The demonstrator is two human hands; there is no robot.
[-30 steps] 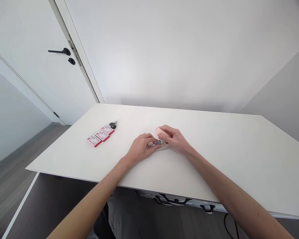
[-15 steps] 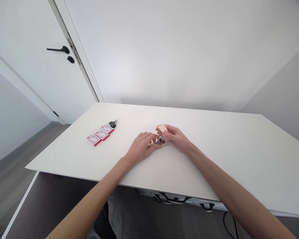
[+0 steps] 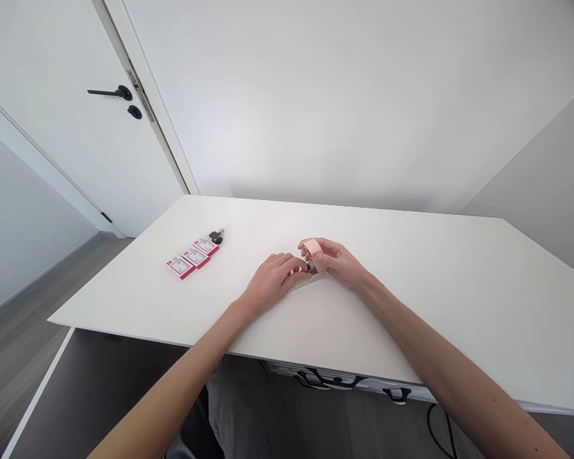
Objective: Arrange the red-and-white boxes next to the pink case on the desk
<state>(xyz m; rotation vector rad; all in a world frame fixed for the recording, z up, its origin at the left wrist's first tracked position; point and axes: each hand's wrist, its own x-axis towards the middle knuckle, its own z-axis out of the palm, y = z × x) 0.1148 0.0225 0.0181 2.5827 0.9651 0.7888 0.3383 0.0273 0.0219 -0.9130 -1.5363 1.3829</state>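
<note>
White walls and a white door with a black handle (image 3: 109, 93) stand behind the broad white tabletop (image 3: 411, 299). At its middle, the right hand (image 3: 337, 262) grips a small pale-pink stapler (image 3: 310, 247) swung open, while the left hand (image 3: 272, 281) pinches at its dark metal part. Three small red-and-white boxes (image 3: 192, 258) and a dark key (image 3: 216, 236) lie well apart to the left.
</note>
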